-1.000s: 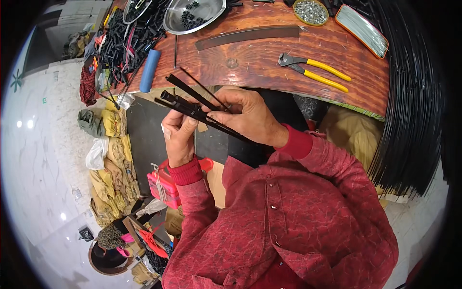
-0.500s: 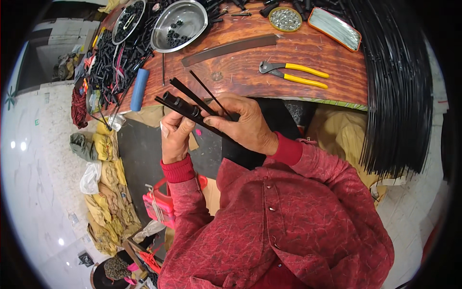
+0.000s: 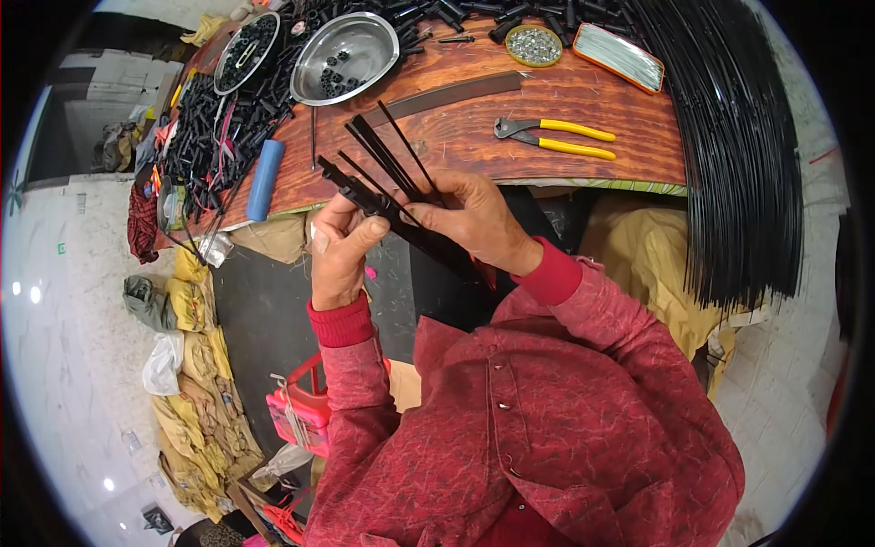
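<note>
My left hand [image 3: 337, 264] is closed around a black fitting [image 3: 354, 190] with a toothed-looking end and a collar. My right hand [image 3: 481, 223], to the right of it, pinches several thin black rods [image 3: 381, 153] that resemble umbrella ribs. They fan out toward the table from between thumb and fingers. One rod [image 3: 403, 137] stands apart from the others at a steeper angle. Below the fingers, the rods run down toward my lap, where they merge with dark cloth. How the rods meet the fitting is hidden by my fingers.
On the wooden table [image 3: 629, 114] lie yellow-handled pincers [image 3: 565, 137], a dark flat bar [image 3: 456, 94] and a blue cylinder [image 3: 264, 180]. Behind stand a metal bowl [image 3: 378, 55], a round dish of small metal parts [image 3: 533, 46] and an orange-rimmed tray [image 3: 620, 56]. Long black rods [image 3: 738, 182] hang at right.
The fitting has turned, so its open tube end no longer faces up. The rods in my right hand have spread and point more upright. The whole view has shifted slightly.
</note>
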The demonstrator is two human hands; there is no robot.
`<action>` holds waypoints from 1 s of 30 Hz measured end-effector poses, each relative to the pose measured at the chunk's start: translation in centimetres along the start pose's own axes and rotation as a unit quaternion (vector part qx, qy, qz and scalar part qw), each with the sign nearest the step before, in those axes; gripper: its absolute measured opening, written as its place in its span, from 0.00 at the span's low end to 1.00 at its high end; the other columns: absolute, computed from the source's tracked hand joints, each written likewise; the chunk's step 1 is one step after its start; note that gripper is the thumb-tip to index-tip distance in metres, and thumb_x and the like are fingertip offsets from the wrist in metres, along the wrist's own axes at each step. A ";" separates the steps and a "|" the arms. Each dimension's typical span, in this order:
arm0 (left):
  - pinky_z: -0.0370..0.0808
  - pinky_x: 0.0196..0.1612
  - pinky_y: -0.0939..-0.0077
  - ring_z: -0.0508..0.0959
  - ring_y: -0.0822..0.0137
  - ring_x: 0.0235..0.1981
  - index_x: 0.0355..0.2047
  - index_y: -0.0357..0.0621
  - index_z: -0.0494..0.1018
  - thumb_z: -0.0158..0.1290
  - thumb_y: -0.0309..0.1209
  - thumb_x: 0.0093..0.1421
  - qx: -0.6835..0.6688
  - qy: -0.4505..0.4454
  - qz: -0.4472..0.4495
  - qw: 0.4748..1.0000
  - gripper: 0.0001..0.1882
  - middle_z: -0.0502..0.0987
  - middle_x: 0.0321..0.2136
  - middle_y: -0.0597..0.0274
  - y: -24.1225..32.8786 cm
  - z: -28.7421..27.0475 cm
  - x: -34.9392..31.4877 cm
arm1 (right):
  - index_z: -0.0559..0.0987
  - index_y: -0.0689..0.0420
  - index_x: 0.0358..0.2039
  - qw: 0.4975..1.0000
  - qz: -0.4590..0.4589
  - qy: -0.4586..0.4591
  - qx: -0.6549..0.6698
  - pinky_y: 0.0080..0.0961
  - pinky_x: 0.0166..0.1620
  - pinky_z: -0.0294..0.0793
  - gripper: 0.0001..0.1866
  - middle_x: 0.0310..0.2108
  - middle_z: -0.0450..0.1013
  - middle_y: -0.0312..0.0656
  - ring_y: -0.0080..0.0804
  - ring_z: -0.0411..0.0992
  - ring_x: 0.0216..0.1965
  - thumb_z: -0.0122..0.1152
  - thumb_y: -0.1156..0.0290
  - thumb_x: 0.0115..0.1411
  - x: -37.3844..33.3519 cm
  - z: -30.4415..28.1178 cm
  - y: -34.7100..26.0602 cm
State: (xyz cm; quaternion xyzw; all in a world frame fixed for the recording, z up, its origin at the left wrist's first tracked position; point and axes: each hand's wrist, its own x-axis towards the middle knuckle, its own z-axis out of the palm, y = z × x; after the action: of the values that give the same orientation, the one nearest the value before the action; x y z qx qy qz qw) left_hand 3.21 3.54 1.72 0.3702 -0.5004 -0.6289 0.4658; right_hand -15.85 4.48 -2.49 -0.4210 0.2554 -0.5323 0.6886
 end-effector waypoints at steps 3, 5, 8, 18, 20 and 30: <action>0.71 0.52 0.72 0.77 0.65 0.44 0.44 0.33 0.74 0.67 0.31 0.51 0.012 -0.022 -0.005 1.000 0.23 0.78 0.40 0.56 0.7 -0.8 -0.6 | 0.78 0.63 0.46 0.999 0.011 -0.033 0.026 0.20 0.48 0.73 0.11 0.39 0.76 0.34 0.20 0.73 0.42 0.59 0.80 0.62 0.0 0.5 0.7; 0.68 0.51 0.73 0.75 0.66 0.43 0.42 0.34 0.74 0.67 0.36 0.52 0.027 -0.042 -0.011 0.999 0.23 0.76 0.39 0.59 0.8 -1.5 -1.1 | 0.78 0.63 0.46 0.997 0.016 -0.053 0.052 0.20 0.47 0.73 0.11 0.39 0.76 0.33 0.20 0.73 0.41 0.60 0.79 0.62 0.1 1.0 1.0; 0.73 0.48 0.75 0.78 0.67 0.40 0.43 0.33 0.74 0.68 0.31 0.50 -0.003 -0.045 -0.002 0.999 0.23 0.80 0.39 0.55 0.6 -2.4 -1.5 | 0.78 0.61 0.45 0.994 0.005 -0.071 0.084 0.19 0.47 0.72 0.11 0.38 0.75 0.32 0.19 0.73 0.40 0.62 0.78 0.61 0.2 1.9 1.1; 0.71 0.48 0.77 0.77 0.69 0.41 0.43 0.35 0.74 0.68 0.32 0.51 -0.026 -0.077 0.015 0.997 0.22 0.78 0.38 0.59 0.8 -3.1 -2.0 | 0.78 0.61 0.45 0.997 0.006 -0.069 0.042 0.19 0.47 0.72 0.11 0.38 0.75 0.33 0.19 0.73 0.40 0.62 0.78 0.60 0.1 2.9 1.3; 0.70 0.48 0.77 0.76 0.69 0.41 0.43 0.35 0.74 0.68 0.31 0.51 -0.019 -0.070 0.010 0.997 0.22 0.78 0.38 0.60 0.9 -3.2 -1.9 | 0.78 0.61 0.45 0.997 0.012 -0.064 0.030 0.19 0.47 0.72 0.12 0.38 0.75 0.33 0.19 0.73 0.40 0.62 0.77 0.61 0.4 2.8 1.1; 0.70 0.55 0.75 0.76 0.68 0.48 0.50 0.32 0.73 0.65 0.22 0.51 -0.015 -0.014 0.000 1.000 0.25 0.78 0.45 0.59 2.1 -2.1 -1.7 | 0.75 0.62 0.49 0.982 -0.158 0.005 -0.101 0.24 0.52 0.71 0.19 0.46 0.72 0.39 0.26 0.71 0.47 0.63 0.63 0.63 1.9 3.9 -3.9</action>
State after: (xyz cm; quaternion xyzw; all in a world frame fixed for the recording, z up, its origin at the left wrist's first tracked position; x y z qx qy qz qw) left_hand 6.09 4.39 3.32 0.3541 -0.4976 -0.6412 0.4646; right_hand -14.19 3.62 2.99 -0.5212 0.2416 -0.6074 0.5486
